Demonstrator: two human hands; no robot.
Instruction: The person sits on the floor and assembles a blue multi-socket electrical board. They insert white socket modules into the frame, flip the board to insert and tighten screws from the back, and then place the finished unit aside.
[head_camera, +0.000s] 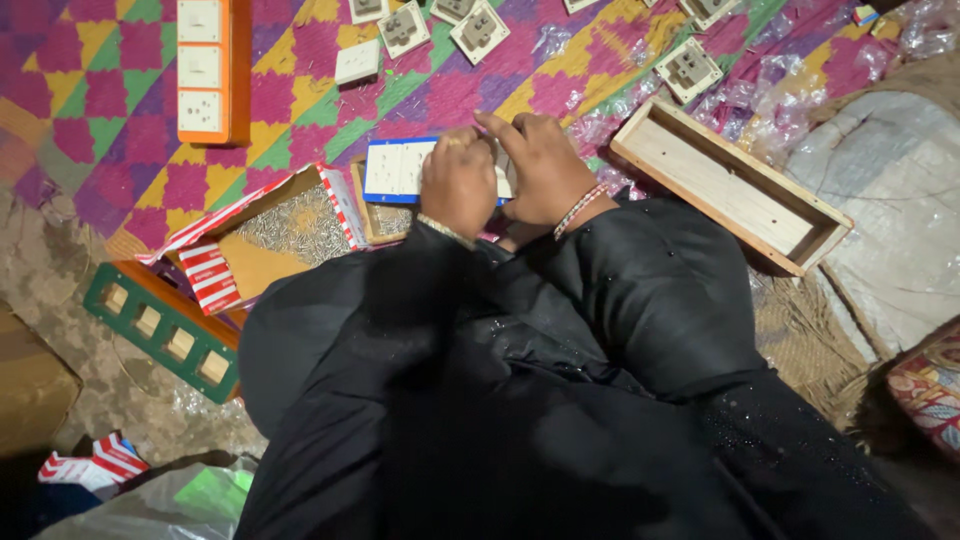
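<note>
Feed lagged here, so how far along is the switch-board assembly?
Done: an orange board lies with white switches fitted. In hand: both hands, left hand and right hand, press on a blue-edged white plate. Left: loose white sockets and an empty wooden box.

Switch plate (400, 168) under both hands, on mat (120, 110). Screw box (285, 228) to its left, wooden tray (735, 190) right, loose sockets (478, 30) beyond, green frame (160, 330) nearer left.
</note>
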